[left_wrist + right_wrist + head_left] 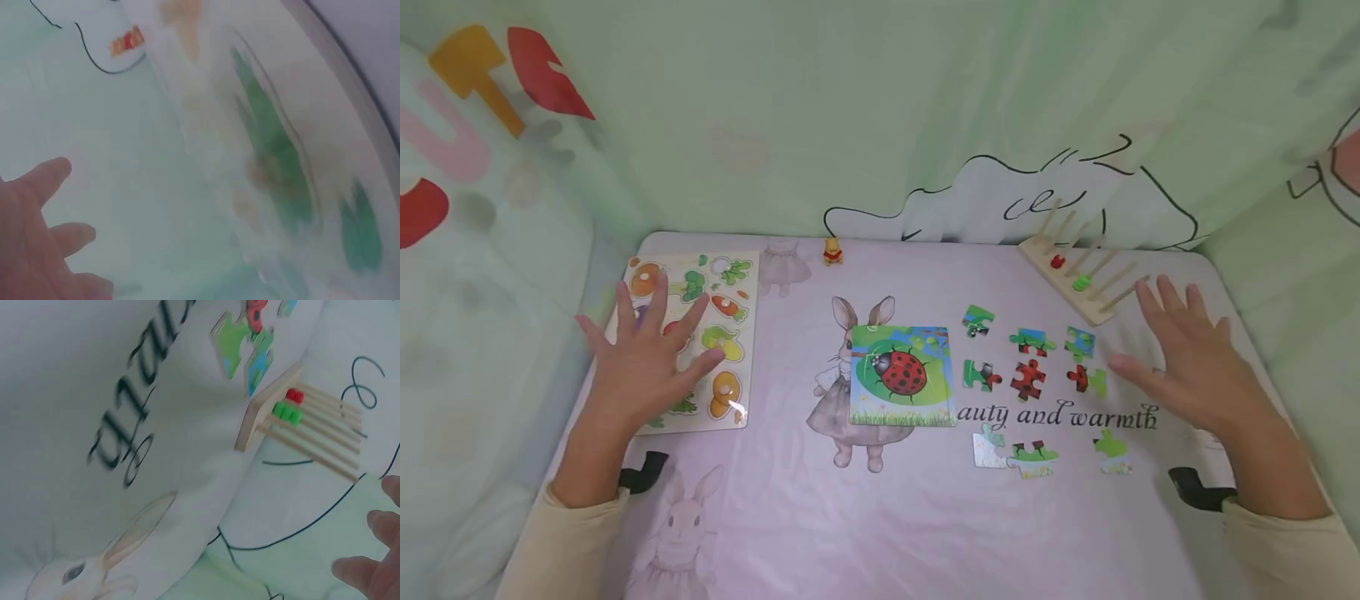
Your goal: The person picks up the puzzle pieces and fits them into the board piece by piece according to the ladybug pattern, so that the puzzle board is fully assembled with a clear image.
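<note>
My left hand [643,367] is spread with its fingers apart, above a vegetable knob-puzzle board [741,333] and hiding part of it. On the right, my right hand [1202,371] is likewise spread and holds nothing, close to a wooden peg rack [1067,283] with red and green beads. Between the hands lies a square ladybug picture board [901,375]. To its right several loose jigsaw pieces [1028,380] are laid out in rough rows, with parts of a ladybug, grass and sky. In the left wrist view, the vegetable board [325,144] appears blurred and close.
A small yellow bear figurine [832,252] in red stands at the table's back edge. The pink tablecloth [850,533] is printed with rabbits and lettering. Pale green curtains [760,108] hang behind and at both sides. Black straps [1202,492] show at the wrists.
</note>
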Demonstrator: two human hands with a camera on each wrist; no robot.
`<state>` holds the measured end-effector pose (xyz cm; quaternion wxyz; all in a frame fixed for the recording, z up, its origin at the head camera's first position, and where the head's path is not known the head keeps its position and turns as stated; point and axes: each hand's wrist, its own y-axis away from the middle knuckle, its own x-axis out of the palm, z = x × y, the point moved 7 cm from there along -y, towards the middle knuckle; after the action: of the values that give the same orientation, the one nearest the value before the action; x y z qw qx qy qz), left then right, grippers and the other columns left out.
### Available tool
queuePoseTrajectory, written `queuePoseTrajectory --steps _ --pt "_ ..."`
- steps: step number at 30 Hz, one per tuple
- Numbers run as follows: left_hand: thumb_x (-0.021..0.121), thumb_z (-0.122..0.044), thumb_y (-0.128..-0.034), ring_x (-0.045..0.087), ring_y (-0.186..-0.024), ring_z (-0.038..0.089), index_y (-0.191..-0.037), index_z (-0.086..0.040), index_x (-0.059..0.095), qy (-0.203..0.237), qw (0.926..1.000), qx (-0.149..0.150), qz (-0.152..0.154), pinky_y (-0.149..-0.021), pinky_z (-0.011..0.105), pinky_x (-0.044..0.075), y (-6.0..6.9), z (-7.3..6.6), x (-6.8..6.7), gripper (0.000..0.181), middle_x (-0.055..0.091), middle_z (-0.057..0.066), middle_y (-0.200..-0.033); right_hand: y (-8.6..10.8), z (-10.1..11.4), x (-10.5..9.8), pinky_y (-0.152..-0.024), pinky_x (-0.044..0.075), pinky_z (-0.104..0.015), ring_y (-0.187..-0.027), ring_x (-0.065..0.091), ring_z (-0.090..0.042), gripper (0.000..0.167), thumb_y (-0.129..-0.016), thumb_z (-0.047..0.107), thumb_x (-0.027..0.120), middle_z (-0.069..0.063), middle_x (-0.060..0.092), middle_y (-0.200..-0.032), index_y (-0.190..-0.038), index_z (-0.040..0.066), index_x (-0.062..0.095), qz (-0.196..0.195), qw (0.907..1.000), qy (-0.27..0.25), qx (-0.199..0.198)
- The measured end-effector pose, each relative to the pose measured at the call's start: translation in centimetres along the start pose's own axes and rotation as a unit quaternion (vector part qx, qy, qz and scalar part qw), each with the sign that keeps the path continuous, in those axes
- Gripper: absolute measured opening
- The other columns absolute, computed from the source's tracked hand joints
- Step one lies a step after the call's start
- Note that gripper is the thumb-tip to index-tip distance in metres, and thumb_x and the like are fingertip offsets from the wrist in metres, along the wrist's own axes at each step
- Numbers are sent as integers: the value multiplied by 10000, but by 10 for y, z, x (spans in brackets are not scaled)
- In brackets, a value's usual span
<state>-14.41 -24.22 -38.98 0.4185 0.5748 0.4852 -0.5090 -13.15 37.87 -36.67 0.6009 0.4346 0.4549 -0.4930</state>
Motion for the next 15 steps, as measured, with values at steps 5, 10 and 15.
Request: queuePoseTrajectory --steps 5,10,15 --pt "377 -697 -997 -147 -1571 433 -1629 -319 261 374 9988 303 -102 -1053 874 -63 -9 -33 5 745 -3 108 -1735 -14 24 2 -901 322 -865 -1591 -93 -371 995 -979 576 546 -12 -173 -1717 -1636 234 -118 206 9998 7 -10" --pt "417 -617 -1020 88 -1577 451 -1600 -239 365 991 9927 594 -337 -1130 818 66 -19 -70 10 695 177 115 -1717 -32 50 1 -1016 288 -819 -1535 192 -491 990 -974 576 570 -78 1 -1735 -1642 262 -90 161 9994 -262 -165" --pt "415 -523 -1061 278 -1547 368 -1555 -174 456 2176 9714 851 -416 -1198 659 245 -34 -95 19 606 321 90 -1672 -53 71 11 -1017 372 -746 -1367 465 -524 945 -976 638 524 -218 399 -1605 -1654 272 -24 450 9979 -420 -209"
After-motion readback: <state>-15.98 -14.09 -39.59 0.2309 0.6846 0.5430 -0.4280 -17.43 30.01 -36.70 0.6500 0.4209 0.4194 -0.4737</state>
